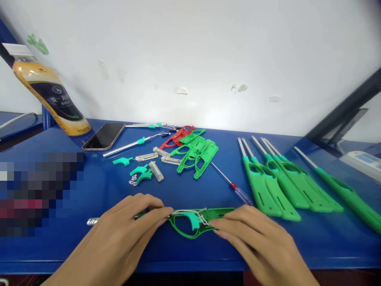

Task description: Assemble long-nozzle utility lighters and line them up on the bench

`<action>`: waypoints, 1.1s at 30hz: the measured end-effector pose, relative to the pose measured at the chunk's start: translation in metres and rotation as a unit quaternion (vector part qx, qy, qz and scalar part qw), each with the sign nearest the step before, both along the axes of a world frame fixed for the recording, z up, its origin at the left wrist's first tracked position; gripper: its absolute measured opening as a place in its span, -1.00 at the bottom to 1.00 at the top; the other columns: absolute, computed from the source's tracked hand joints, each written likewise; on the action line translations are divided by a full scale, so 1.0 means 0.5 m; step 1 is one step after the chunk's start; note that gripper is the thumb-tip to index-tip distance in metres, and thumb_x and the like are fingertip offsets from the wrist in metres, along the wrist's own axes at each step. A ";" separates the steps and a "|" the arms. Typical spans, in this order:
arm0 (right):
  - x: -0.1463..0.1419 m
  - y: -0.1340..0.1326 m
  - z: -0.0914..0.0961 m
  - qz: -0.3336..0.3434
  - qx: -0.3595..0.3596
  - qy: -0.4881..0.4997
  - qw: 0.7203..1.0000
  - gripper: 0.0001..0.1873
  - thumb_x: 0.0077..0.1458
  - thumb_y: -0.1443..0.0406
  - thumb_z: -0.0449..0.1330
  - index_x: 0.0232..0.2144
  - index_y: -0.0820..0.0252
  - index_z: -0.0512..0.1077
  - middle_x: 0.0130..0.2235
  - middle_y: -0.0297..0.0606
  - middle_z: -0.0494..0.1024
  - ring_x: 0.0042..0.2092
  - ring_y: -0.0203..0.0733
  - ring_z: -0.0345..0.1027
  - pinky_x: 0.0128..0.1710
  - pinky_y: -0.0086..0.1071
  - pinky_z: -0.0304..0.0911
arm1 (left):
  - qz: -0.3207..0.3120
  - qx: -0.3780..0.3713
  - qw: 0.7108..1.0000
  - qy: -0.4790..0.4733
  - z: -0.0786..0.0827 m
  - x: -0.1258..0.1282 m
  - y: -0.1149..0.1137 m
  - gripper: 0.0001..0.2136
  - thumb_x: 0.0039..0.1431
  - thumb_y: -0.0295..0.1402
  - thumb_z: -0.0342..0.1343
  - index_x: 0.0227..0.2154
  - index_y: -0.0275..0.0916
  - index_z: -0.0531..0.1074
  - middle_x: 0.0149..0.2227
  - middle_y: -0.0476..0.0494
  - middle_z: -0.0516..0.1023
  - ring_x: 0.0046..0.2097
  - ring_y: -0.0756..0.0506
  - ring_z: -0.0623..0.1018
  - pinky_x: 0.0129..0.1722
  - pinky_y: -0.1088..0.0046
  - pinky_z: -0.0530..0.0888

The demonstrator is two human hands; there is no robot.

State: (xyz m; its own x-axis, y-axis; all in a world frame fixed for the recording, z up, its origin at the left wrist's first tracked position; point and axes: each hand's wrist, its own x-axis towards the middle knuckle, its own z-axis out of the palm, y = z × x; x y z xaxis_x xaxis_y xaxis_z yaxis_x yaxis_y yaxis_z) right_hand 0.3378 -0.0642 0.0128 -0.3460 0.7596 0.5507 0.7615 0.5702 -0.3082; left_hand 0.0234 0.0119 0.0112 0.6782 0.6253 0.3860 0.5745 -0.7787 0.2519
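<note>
An opened gas lighter's green half shell [222, 213] lies hollow side up near the table's front edge. A teal trigger [194, 221] sits inside its finger loop, with thin pale wires [201, 217] running beside it. My left hand [131, 222] is closed on the lighter's neck, thumb and fingers pressed together. Past that hand pokes the end of a metal tube [92, 221]. At the shell's handle end, my right hand [253, 232] is closed, its fingertips on the shell beside the wires. Whatever small part lies under those fingertips is hidden.
Assembled green lighters [285, 182] lie at right, beside a screwdriver [235, 190]. Behind my hands are loose green shells [205, 153], a red shell [180, 137], clear fuel tanks [156, 171], teal triggers [139, 171] and metal tubes [125, 147]. A phone [104, 136] and bottle [56, 95] stand back left.
</note>
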 end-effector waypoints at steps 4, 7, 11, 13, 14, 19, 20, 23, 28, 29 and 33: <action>0.002 -0.002 0.002 -0.003 0.001 0.000 1.000 -0.77 0.60 0.28 0.10 0.06 -0.05 0.57 -0.13 -0.42 0.74 -0.22 -0.27 0.63 -0.15 -0.38 0.52 | -0.002 -0.013 0.998 -0.062 0.006 0.019 0.006 -0.67 0.70 -0.23 -0.07 0.17 0.09 0.61 0.03 0.00 0.64 -0.06 -0.02 0.69 -0.05 0.57 0.61; 0.001 0.000 0.005 -0.004 -0.011 0.001 1.000 -0.76 0.60 0.28 0.10 0.08 -0.07 0.57 -0.11 -0.44 0.74 -0.21 -0.27 0.64 -0.15 -0.38 0.52 | -0.005 -0.041 0.997 -0.071 0.009 0.025 0.008 -0.69 0.70 -0.26 -0.05 0.09 0.07 0.64 0.02 0.02 0.63 -0.07 0.00 0.68 -0.05 0.59 0.60; -0.002 0.004 0.011 -0.001 -0.015 0.006 1.000 -0.76 0.60 0.27 0.11 0.07 -0.07 0.58 -0.12 -0.44 0.74 -0.22 -0.27 0.65 -0.16 -0.39 0.54 | -0.015 -0.035 0.997 -0.064 0.021 0.025 0.012 -0.72 0.66 -0.34 -0.02 0.04 0.01 0.64 0.02 -0.01 0.64 -0.07 -0.01 0.70 -0.05 0.58 0.61; -0.003 0.005 0.013 0.000 -0.013 0.007 1.000 -0.75 0.60 0.27 0.10 0.06 -0.06 0.59 -0.13 -0.43 0.74 -0.22 -0.27 0.65 -0.18 -0.39 0.54 | -0.039 0.000 0.997 -0.065 0.031 0.025 0.016 -0.70 0.62 -0.43 -0.02 0.03 -0.02 0.63 0.00 -0.01 0.65 -0.09 -0.01 0.71 -0.07 0.59 0.61; -0.003 0.006 0.014 0.000 -0.012 0.007 1.000 -0.75 0.60 0.28 0.10 0.06 -0.06 0.59 -0.13 -0.42 0.74 -0.23 -0.27 0.64 -0.18 -0.39 0.54 | -0.051 0.020 0.996 -0.067 0.036 0.025 0.018 -0.69 0.60 -0.46 -0.03 0.03 -0.02 0.62 -0.02 0.01 0.66 -0.10 0.00 0.71 -0.07 0.59 0.61; 0.002 0.004 0.008 0.003 -0.021 0.006 1.000 -0.75 0.58 0.31 0.12 0.09 -0.05 0.58 -0.11 -0.38 0.73 -0.21 -0.25 0.64 -0.16 -0.38 0.55 | -0.084 0.050 0.995 -0.037 0.041 0.017 0.023 -0.60 0.52 -0.59 -0.05 0.12 -0.01 0.57 -0.01 0.02 0.66 -0.09 0.00 0.70 -0.03 0.56 0.58; 0.003 0.003 0.007 0.004 -0.025 0.006 1.000 -0.74 0.57 0.32 0.13 0.10 -0.06 0.58 -0.11 -0.38 0.73 -0.21 -0.24 0.64 -0.16 -0.38 0.55 | -0.086 0.049 0.995 -0.029 0.039 0.015 0.023 -0.58 0.51 -0.60 -0.05 0.14 -0.01 0.56 0.00 0.01 0.66 -0.08 -0.01 0.69 -0.02 0.53 0.58; 0.005 0.002 0.004 0.007 -0.032 0.004 0.999 -0.73 0.56 0.34 0.13 0.11 -0.07 0.57 -0.10 -0.39 0.73 -0.20 -0.24 0.63 -0.17 -0.36 0.54 | -0.094 0.051 0.994 -0.008 0.031 0.009 0.021 -0.56 0.50 -0.63 -0.07 0.17 -0.02 0.53 0.04 0.00 0.65 -0.06 -0.04 0.69 0.00 0.46 0.57; 0.004 0.005 0.003 0.011 -0.031 0.007 0.999 -0.75 0.56 0.34 0.15 0.11 -0.06 0.56 -0.08 -0.39 0.73 -0.19 -0.23 0.64 -0.13 -0.34 0.54 | -0.085 0.066 0.994 0.010 0.013 -0.001 0.021 -0.62 0.58 -0.57 -0.07 0.20 -0.04 0.51 0.07 -0.01 0.68 0.06 -0.07 0.69 0.24 0.36 0.53; 0.003 0.005 0.003 0.013 -0.027 0.010 0.999 -0.75 0.56 0.33 0.15 0.11 -0.05 0.56 -0.09 -0.39 0.73 -0.19 -0.24 0.64 -0.14 -0.34 0.53 | -0.083 0.074 0.994 0.012 0.009 -0.002 0.021 -0.64 0.60 -0.54 -0.07 0.20 -0.05 0.51 0.08 -0.01 0.69 0.08 -0.08 0.69 0.28 0.35 0.52; -0.002 0.001 0.006 0.008 -0.017 0.021 1.000 -0.79 0.56 0.31 0.17 0.07 -0.04 0.58 -0.11 -0.41 0.73 -0.20 -0.26 0.64 -0.14 -0.36 0.51 | -0.088 0.074 0.993 -0.001 0.004 -0.003 0.023 -0.64 0.60 -0.54 -0.07 0.18 -0.08 0.53 0.08 -0.04 0.69 0.07 -0.08 0.70 0.29 0.33 0.53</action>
